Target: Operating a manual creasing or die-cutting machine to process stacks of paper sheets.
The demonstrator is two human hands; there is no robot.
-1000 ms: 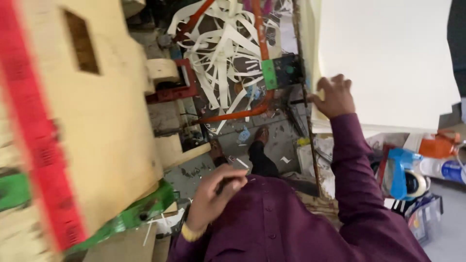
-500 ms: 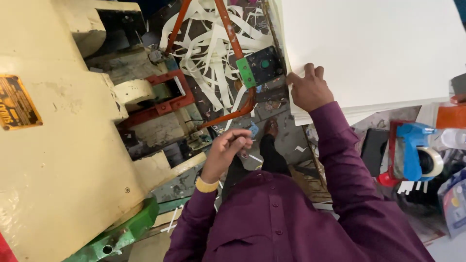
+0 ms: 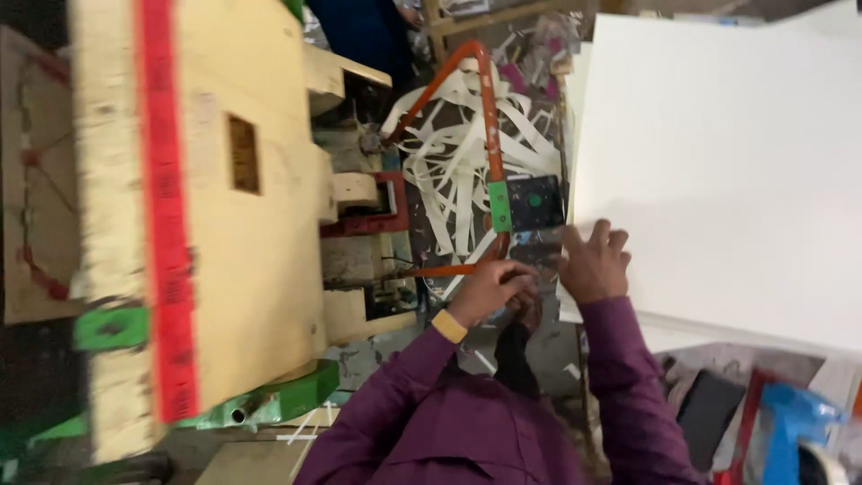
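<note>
My right hand (image 3: 593,265) lies flat with fingers spread on the near edge of a big stack of white sheets (image 3: 736,171). My left hand (image 3: 492,289), with a yellow band at the wrist, is curled just left of it. It sits at the lower end of an orange metal frame (image 3: 488,117), below a dark control box (image 3: 535,203) with a green button. Whether those curled fingers hold anything is hidden. Both sleeves are purple.
A large cream machine body (image 3: 251,224) with a red stripe and green parts fills the left. White paper offcut strips (image 3: 449,171) are tangled behind the orange frame. A blue object (image 3: 795,431) and a dark flat item (image 3: 705,409) lie at the bottom right.
The view has swung and moved closer. My left hand has risen from the dark gap up to the orange frame beside my right hand, which stays on the sheet edge.
</note>
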